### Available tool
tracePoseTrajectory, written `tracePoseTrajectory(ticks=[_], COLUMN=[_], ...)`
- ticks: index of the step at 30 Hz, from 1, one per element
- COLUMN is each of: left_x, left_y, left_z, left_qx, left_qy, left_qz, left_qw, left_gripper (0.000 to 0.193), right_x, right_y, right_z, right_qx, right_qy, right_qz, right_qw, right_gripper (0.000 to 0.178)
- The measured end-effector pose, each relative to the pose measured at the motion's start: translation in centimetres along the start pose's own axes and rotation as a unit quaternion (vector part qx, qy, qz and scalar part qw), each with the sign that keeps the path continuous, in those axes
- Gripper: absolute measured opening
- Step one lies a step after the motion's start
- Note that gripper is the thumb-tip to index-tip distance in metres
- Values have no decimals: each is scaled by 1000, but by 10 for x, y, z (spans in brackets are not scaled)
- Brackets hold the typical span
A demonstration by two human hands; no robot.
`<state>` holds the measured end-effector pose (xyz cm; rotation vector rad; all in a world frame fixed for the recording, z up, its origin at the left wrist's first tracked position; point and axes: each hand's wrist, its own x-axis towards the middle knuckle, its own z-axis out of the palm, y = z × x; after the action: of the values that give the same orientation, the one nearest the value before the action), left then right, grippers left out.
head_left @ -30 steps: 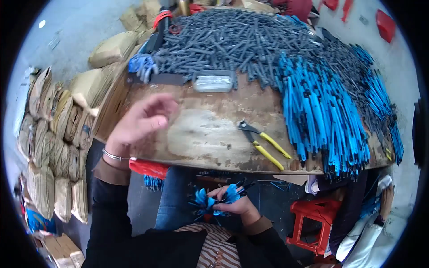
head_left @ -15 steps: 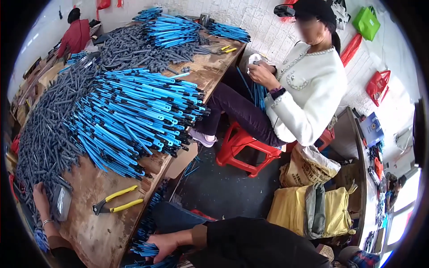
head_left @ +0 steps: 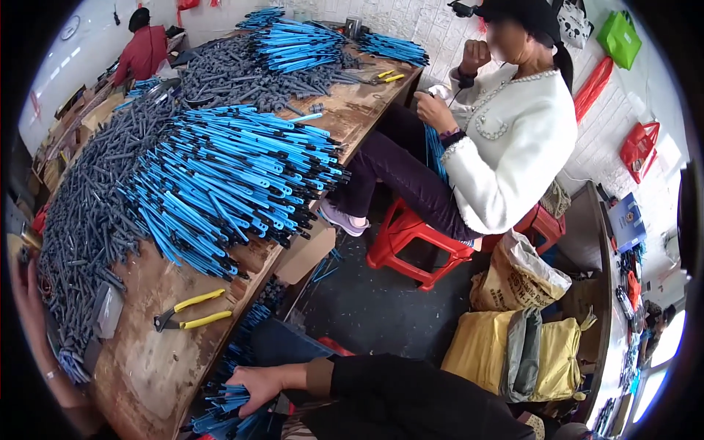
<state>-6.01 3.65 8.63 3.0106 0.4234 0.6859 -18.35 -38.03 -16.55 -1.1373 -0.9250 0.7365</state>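
Beside the bench's near edge, my right hand (head_left: 258, 387) is closed round some slim blue plastic rods (head_left: 220, 422) in a low pile; its fingertips are partly hidden among them. My left hand (head_left: 29, 304) reaches up along the far left rim, next to a small cylindrical object (head_left: 31, 236). Its fingers are dark and distorted there, so their grip is unclear. Close by spreads a heap of dark grey plastic parts (head_left: 81, 249). A large stack of blue rods with black ends (head_left: 235, 176) lies on the wooden bench (head_left: 147, 367).
Yellow-handled cutting pliers (head_left: 194, 312) and a clear plastic box (head_left: 108, 312) lie on the bench. Across from me a person in white (head_left: 513, 147) sits by a red stool (head_left: 418, 246). Yellow sacks (head_left: 477, 345) stand on the floor; another person in red (head_left: 143, 51) is at the back.
My left hand has left the grey parts beside the clear box and moved to the far left rim. My right hand stays at the low rods. The seated person has raised one hand.
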Motion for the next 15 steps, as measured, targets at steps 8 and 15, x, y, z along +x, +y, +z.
tracePoseTrajectory(ticks=[8,15], left_x=[-259,-363], left_y=[85,98], left_z=[-23,43], left_qx=[-511,-581], left_qy=[-69,-211], left_qz=[-11,-98], left_qw=[857,780], left_gripper=[56,32], right_x=[-3,-2], right_y=[18,11], right_z=[33,43], right_qx=[-84,-63], right_qy=[-43,-114], right_qz=[-41,60], right_qw=[995,990], right_gripper=[34,30])
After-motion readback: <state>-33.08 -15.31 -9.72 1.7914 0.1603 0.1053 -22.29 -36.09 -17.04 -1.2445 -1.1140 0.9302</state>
